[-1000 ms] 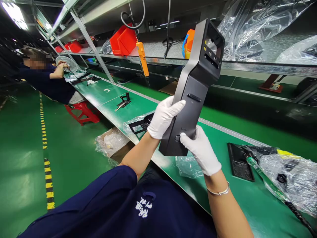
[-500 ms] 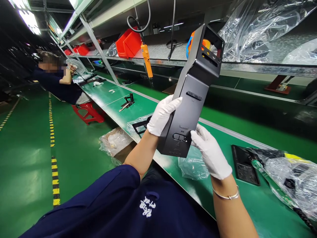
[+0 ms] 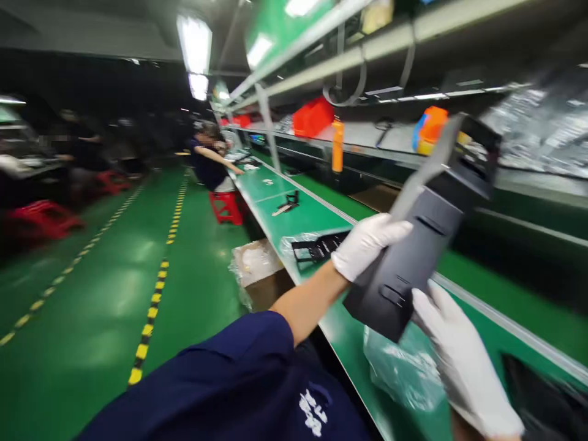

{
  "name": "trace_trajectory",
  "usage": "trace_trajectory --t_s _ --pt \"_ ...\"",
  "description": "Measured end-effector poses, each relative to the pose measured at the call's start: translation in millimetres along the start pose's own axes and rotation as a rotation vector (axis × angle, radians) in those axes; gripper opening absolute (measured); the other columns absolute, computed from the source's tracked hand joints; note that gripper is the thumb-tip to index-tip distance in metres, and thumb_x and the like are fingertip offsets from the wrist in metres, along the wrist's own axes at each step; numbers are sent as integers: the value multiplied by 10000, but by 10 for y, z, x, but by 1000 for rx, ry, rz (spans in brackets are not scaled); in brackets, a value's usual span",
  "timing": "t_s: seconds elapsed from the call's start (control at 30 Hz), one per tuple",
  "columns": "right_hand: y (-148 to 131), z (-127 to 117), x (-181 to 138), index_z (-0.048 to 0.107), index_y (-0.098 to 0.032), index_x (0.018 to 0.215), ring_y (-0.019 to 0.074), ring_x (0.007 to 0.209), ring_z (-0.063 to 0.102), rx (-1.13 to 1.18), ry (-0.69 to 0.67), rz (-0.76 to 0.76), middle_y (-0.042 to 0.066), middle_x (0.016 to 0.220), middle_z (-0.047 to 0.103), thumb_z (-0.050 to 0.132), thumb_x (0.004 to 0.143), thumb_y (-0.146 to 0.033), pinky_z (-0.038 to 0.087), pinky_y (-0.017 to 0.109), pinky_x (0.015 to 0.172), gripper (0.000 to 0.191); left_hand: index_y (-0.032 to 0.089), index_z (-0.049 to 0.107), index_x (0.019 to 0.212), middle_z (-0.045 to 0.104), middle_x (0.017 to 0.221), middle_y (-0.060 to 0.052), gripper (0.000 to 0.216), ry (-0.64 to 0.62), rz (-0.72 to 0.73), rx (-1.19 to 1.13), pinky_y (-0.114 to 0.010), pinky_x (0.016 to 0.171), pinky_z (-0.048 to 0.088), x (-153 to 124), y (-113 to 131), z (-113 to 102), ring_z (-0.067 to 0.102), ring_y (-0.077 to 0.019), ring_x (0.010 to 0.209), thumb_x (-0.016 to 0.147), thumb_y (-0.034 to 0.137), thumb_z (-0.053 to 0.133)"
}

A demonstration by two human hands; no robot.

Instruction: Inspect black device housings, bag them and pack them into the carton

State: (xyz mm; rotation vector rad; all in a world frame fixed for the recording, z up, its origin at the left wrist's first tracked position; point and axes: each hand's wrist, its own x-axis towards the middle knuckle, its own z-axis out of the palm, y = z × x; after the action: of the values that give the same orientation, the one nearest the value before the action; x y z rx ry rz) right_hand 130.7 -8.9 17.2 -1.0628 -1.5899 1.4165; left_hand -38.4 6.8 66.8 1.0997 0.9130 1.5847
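Note:
A long black plastic housing is held up above the green bench, tilted, with slots on its face and an opening at its top end. My left hand, in a white glove, grips its left edge, thumb across the front. My right hand, also gloved, grips the lower right edge, its fingers partly hidden behind. Beneath the housing lies a clear plastic bag. Near my left hand, a black frame-like part rests on plastic wrap. The view is smeared by motion.
Farther along the bench is a small black part. An orange tool hangs below the shelf near a red bin. A cardboard box stands beside the bench. A co-worker sits at the far end.
My view has swung left, so the bench and both hands appear farther right. The housing is still in both hands and leans more to the right in the picture.

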Motion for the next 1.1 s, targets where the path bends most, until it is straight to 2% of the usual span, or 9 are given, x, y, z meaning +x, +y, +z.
trace_trajectory --t_s 0.07,0.17,0.3,0.37,0.5,0.6,0.7,0.9,1.1 --pt "43 -13 91 592 -276 1408 235 1344 574 -94 68 52 56 1444 538 680 624 -864 589 364 1119 984 238 700 797 669 768 4 272 -38 -57 -84 -331 726 533 28 -17 22 596 -154 676 675 409 873" --pt "152 32 250 572 -237 1384 284 1330 580 -115 76 116 93 1380 583 687 475 -893 567 462 1137 1127 218 693 804 648 767 4 343 -21 -17 -99 -340 766 530 72 -114 0 580 -150 686 650 470 867" --pt "299 74 343 592 -334 1245 287 1281 606 -153 94 135 115 1360 586 658 450 -868 598 419 997 960 203 692 818 656 784 -3 397 -7 6 -70 -381 801 549 64 -286 -42 577 -160 690 633 504 873" --pt "330 67 348 597 -370 1211 285 1275 607 -181 131 116 120 1364 578 646 465 -875 598 403 920 903 202 692 819 658 787 -4 402 -5 3 -68 -387 795 552 49 -314 -52 569 -158 679 638 515 867" --pt "262 94 236 564 -260 1352 300 1266 614 -216 53 81 100 1363 590 681 561 -872 585 473 1075 1007 218 691 761 666 775 1 295 -12 14 -81 -341 747 541 -32 -193 -65 579 -154 676 649 420 875" --pt "203 179 127 477 -266 1467 210 1359 567 -56 -69 16 57 1489 496 679 722 -803 545 362 1191 940 225 714 803 696 776 3 210 -33 -38 -136 -313 690 532 -60 -88 -169 612 -160 678 711 357 848" --pt "219 227 108 400 -243 1544 188 1443 498 96 -109 48 68 1567 401 694 767 -767 501 331 1241 982 202 733 913 734 829 3 242 -20 -57 -142 -298 704 535 25 -108 -334 632 -151 690 796 406 791" --pt "226 195 87 400 -237 1549 162 1446 496 202 -209 -14 71 1595 355 646 871 -696 531 297 1193 855 205 738 920 757 872 11 258 5 -40 -59 -301 768 542 142 -214 -433 679 -170 783 781 419 777" --pt "188 194 81 396 -222 1536 149 1430 510 225 -238 -22 71 1592 362 655 881 -667 539 267 1182 834 205 739 886 753 845 21 239 41 -25 -76 -283 759 552 156 -213 -419 672 -151 757 770 407 792"
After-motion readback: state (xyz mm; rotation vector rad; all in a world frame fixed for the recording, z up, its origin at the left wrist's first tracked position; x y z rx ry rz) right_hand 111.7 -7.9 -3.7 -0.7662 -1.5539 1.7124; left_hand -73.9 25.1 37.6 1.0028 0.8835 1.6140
